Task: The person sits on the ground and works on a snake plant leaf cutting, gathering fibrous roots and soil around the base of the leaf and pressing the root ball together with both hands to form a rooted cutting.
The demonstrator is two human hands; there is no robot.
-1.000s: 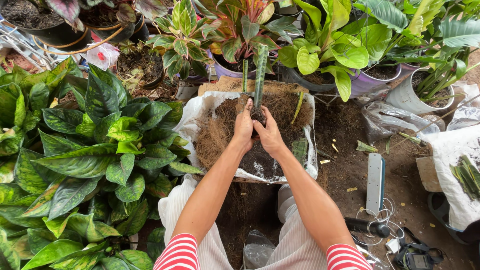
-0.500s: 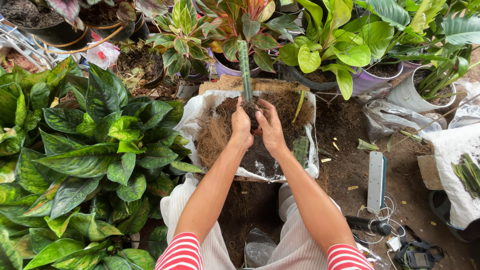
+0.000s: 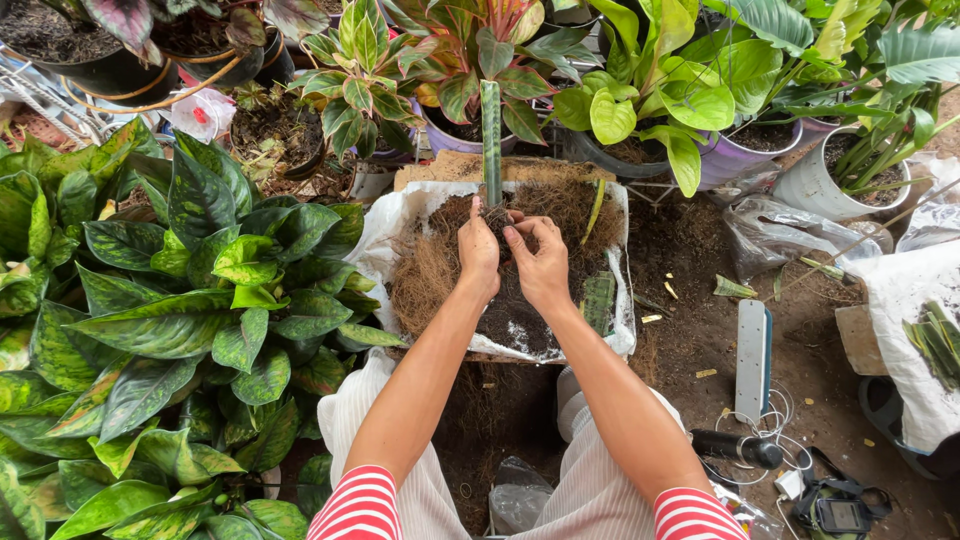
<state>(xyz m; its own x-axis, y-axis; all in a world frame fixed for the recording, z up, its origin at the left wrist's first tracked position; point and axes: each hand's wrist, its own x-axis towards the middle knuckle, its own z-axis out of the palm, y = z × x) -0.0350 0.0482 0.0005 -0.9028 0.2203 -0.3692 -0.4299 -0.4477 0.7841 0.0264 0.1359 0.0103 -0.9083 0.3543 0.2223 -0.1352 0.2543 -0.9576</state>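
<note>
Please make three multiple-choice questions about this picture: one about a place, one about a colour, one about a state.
1. Where does the flat white device lie?
A. on the ground to the person's right
B. inside the sack
C. among the left plants

2. What colour are the sleeve stripes?
A. blue and white
B. red and white
C. green and black

3. How is the leaf cutting held?
A. lying flat
B. upright
C. hanging upside down

Answers: 1 A, it rests on soil beside the right arm. 2 B, both sleeves show it. 3 B, left hand and right hand grip its base.
</note>
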